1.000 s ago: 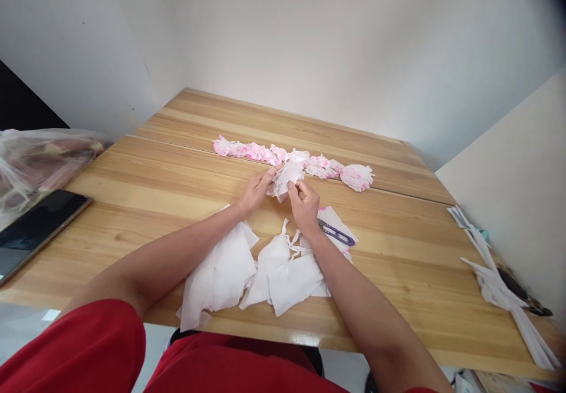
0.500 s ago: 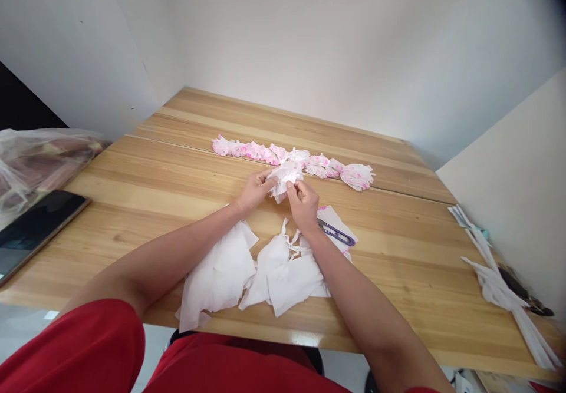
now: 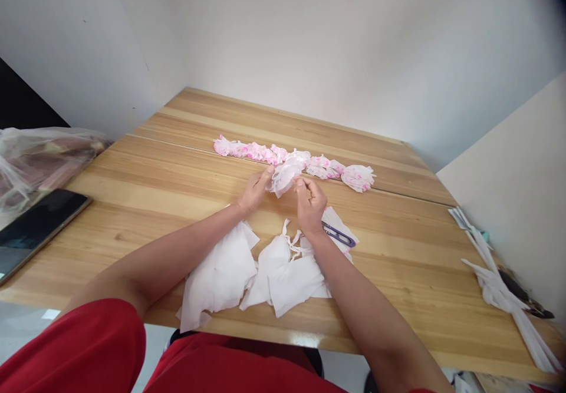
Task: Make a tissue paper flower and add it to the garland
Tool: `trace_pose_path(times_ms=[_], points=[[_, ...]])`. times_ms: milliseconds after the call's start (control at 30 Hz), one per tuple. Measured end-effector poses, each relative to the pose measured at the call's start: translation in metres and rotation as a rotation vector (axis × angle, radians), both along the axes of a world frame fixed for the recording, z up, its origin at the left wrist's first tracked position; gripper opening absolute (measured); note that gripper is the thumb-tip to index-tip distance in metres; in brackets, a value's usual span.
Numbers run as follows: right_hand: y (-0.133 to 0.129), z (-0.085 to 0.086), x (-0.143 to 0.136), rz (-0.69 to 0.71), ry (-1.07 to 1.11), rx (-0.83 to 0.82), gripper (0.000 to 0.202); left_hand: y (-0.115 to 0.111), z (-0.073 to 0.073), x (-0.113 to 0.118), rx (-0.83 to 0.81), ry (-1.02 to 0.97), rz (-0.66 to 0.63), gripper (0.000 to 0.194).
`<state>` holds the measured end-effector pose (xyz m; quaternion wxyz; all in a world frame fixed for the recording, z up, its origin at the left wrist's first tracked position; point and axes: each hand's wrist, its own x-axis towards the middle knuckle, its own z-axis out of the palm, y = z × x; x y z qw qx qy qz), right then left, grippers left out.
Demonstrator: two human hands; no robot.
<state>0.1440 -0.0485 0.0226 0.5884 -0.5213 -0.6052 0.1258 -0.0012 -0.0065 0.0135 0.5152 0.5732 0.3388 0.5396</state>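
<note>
Between my hands is a white ruffled flower (image 3: 284,178) of thin, tissue-like sheets. My left hand (image 3: 255,191) pinches its left side. My right hand (image 3: 311,203) is closed in a pinch at its right edge; what the fingertips grip is too small to make out. Just behind lies a row of pink-and-white ruffled flowers (image 3: 254,150). Nearer me, white thin sheets (image 3: 223,272) lie under my left forearm, and more white pieces with strips (image 3: 292,278) lie between my arms. Purple thread snips (image 3: 339,235) rest on a pink-edged sheet beside my right wrist, partly hidden by it.
A phone (image 3: 39,228) lies at the left of the wooden table (image 3: 407,269), with a clear plastic bag (image 3: 39,157) behind it. White strips (image 3: 499,284) and a dark object (image 3: 522,296) lie along the right edge. Walls stand behind and at the right.
My right hand has moved slightly right, away from the middle of the white flower to its edge. The flower's top layer looks more rounded and fanned out. My left hand stays on its left side.
</note>
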Motion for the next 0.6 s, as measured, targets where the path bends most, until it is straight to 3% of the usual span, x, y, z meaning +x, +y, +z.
trace_pose_path(times_ms=[167,300,467,600], points=[[-0.005,0.002,-0.003,0.046,-0.149,-0.031,0.032,-0.009,0.011,-0.002,0.273,0.104,-0.064,0.055],[-0.004,0.003,-0.003,0.056,-0.15,-0.046,0.036,-0.012,0.012,-0.002,0.419,0.211,-0.051,0.055],[0.0,-0.001,0.0,0.04,-0.127,-0.065,0.033,-0.011,0.007,-0.001,0.511,0.29,-0.051,0.054],[0.002,-0.005,0.001,0.044,-0.078,-0.088,0.024,-0.01,0.008,-0.002,0.459,0.252,-0.043,0.053]])
